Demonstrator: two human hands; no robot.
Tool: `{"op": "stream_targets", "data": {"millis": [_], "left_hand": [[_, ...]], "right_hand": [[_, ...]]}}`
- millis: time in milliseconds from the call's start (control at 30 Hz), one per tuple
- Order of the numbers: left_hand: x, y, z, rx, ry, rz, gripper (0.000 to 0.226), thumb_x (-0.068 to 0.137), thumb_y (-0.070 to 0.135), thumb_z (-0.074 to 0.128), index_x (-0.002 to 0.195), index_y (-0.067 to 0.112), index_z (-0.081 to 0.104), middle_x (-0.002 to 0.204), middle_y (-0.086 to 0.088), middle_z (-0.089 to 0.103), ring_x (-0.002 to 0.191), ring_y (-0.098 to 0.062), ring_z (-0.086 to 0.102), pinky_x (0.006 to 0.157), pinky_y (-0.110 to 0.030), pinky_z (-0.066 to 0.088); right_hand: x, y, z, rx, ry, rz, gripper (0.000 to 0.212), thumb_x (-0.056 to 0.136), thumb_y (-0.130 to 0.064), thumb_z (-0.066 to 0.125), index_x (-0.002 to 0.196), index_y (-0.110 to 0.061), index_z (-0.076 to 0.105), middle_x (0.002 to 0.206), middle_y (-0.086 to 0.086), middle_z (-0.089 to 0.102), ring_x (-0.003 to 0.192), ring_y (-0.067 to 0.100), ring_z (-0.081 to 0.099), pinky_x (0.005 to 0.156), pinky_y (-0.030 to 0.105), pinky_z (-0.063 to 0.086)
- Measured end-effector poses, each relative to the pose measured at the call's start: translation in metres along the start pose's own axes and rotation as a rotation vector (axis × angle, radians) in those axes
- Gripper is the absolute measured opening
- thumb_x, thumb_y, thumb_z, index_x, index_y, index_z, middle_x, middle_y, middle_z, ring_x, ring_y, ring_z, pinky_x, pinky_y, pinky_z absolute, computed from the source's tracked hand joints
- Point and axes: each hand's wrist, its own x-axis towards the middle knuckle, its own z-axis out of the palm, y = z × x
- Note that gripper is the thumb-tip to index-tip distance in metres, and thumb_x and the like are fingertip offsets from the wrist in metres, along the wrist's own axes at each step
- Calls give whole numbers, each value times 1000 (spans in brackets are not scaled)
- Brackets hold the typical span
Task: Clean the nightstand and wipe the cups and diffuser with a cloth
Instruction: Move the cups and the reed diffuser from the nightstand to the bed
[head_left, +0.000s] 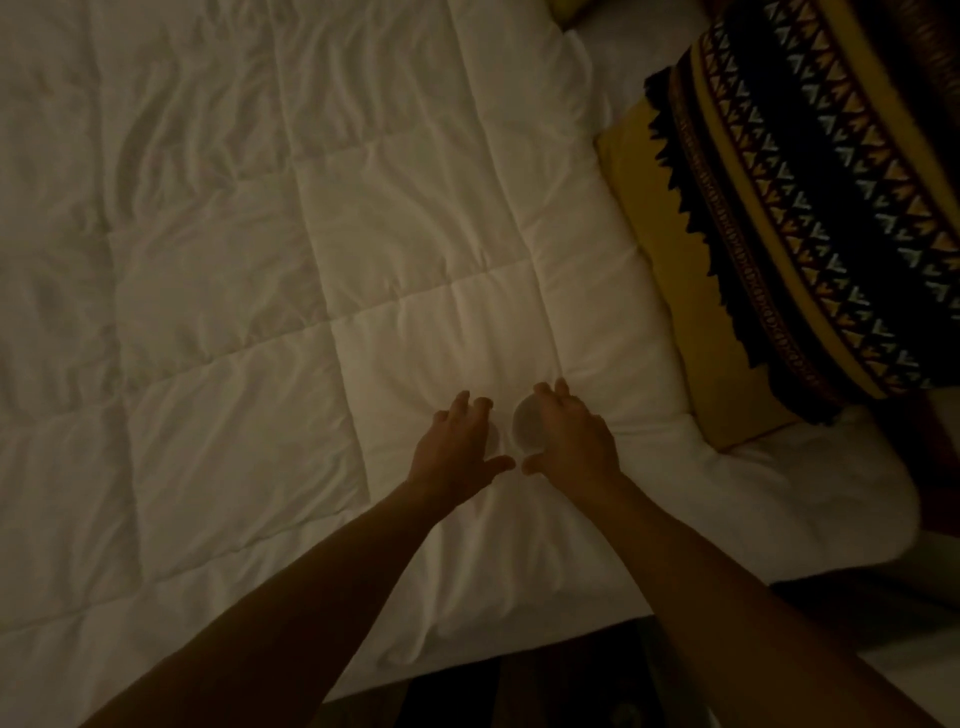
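Progress check: you have both hands down on the white quilt (260, 260), w/ two pale cups set side by side on the bedding. Right hand (569, 439) is over the right cup (525, 430), fingers curved around its far side and thumb at its near side, i.e. gripping it from above. Left hand (457, 447) covers the left cup (493, 434); only a faint rim edge shows beside the palm. Fingers are spread and bent over it, approx. a top grasp, but the dim light prevents confirmation of firm contact.

Status, as a judgement: cups appear relocated off the nightstand to the bed, so the clearing step is likely underway. No cloth, no diffuser and no nightstand top are visible in this view. Wiping of cups, diffuser and nightstand is therefore unconfirmed; treat all as still outstanding.

Surroundings: yellow pillow (670, 291) lies at the head of the bed, right of the hands. Patterned blanket (810, 208), dark w/ triangle bands, is draped over it. Dark floor (545, 686) shows at the near bed edge.

Hazards: soft quilt gives poor footing, so cups may tip. Low light limits inspection.
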Motion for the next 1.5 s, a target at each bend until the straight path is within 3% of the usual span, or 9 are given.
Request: {"op": "stream_targets", "data": {"millis": [200,400,600,867,1067,1267,1500], "left_hand": [[-2,5,1,68,22,-20,90,75,57,75,145,21,30,161,-12,23,140,-36,37,101,-49,47],[-14,16,-13,196,-13,-67,117,71,72,68,155,21,5,165,-11,3,151,-37,9,108,-59,37],[-38,52,-39,359,25,99,131,66,78,66,157,18,-7,165,-15,-9,152,-34,-3,118,-56,24],[-69,190,-22,474,26,355,131,68,80,62,155,19,-16,164,-13,-15,152,-31,-9,122,-49,18],[-118,306,40,536,-4,577,128,69,78,62,156,21,-11,166,-10,-7,153,-29,0,121,-51,17],[-172,416,112,621,-122,762,123,74,79,56,156,21,-14,166,-7,-11,153,-27,-5,123,-50,8],[-227,498,198,713,-171,944,122,74,80,55,157,17,-11,166,-7,-6,153,-28,-1,122,-53,10]], "right_hand": [[-6,-5,-1,-34,-12,4,104,80,-27,83,157,-15,13,166,12,11,149,34,24,111,44,39],[-34,14,-17,68,26,14,126,74,-37,87,159,-22,-4,167,8,-12,153,38,-1,114,52,33],[-87,73,-36,172,144,70,131,68,-48,87,159,-26,-4,165,5,-21,153,35,-7,116,54,31],[-200,198,-39,335,250,264,121,72,-51,84,159,-30,2,165,7,-19,153,35,-5,117,59,26],[-301,300,-22,354,382,406,115,75,-56,80,159,-30,5,167,8,-12,154,32,-2,115,65,24],[-413,398,7,339,428,625,110,77,-60,75,158,-33,7,167,7,-12,154,33,-3,114,68,20],[-516,476,68,512,423,830,109,74,-64,75,157,-36,11,168,3,-1,154,30,2,115,68,22]]}}
